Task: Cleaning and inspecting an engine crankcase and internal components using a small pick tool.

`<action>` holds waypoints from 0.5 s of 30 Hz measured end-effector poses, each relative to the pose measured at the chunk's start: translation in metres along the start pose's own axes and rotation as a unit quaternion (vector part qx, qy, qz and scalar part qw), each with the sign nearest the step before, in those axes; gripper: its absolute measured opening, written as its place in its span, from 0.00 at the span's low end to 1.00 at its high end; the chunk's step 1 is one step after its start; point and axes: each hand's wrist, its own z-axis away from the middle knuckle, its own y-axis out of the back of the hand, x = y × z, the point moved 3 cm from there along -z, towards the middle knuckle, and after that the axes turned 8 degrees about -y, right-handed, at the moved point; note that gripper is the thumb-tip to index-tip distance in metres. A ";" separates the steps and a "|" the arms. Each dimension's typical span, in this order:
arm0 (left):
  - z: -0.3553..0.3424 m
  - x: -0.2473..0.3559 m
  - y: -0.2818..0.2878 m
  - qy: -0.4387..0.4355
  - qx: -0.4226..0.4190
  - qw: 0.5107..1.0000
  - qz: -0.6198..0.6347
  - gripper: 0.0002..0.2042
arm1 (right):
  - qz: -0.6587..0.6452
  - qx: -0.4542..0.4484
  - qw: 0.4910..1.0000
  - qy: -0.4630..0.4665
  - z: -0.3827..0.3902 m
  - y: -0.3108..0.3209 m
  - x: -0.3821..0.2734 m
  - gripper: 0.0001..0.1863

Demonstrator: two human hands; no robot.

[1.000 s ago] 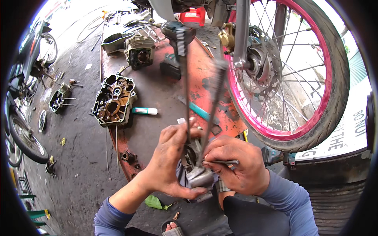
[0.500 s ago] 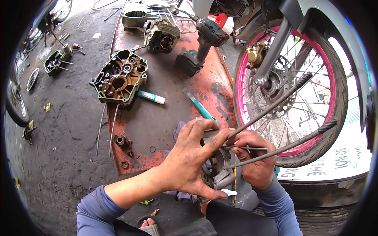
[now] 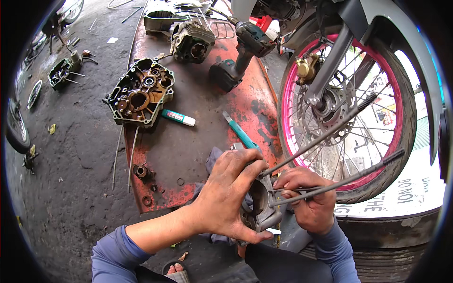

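My left hand grips a grey metal engine casing above my lap, with fingers over its far side and thumb along the near edge. Two long threaded studs, an upper stud and a lower stud, jut from the casing toward the upper right. Between them, my right hand pinches a thin metal rod. The rod's left end lies at the rim of the casing's round opening; whether it touches cannot be made out. My left hand covers much of the casing.
On the worn red metal stand lie an open crankcase half, a glue tube, a teal utility knife, a finned cylinder and a cordless impact driver. A motorcycle's pink-rimmed front wheel stands close on the right.
My right hand has shifted slightly right and down with the rod. My left fingers have drawn back a little, so more of the casing's round opening shows.
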 end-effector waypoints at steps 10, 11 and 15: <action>0.001 0.002 -0.003 -0.008 0.003 1.000 -0.016 0.51 | 0.015 0.010 1.000 -0.012 -0.002 -0.002 -0.002 0.05; 0.001 0.003 -0.004 -0.011 0.007 1.000 -0.016 0.51 | 0.016 0.010 1.000 -0.013 -0.005 -0.002 0.000 0.05; 0.001 -0.001 -0.001 -0.007 0.000 1.000 -0.011 0.51 | 0.007 0.009 1.000 0.029 0.002 0.002 0.000 0.05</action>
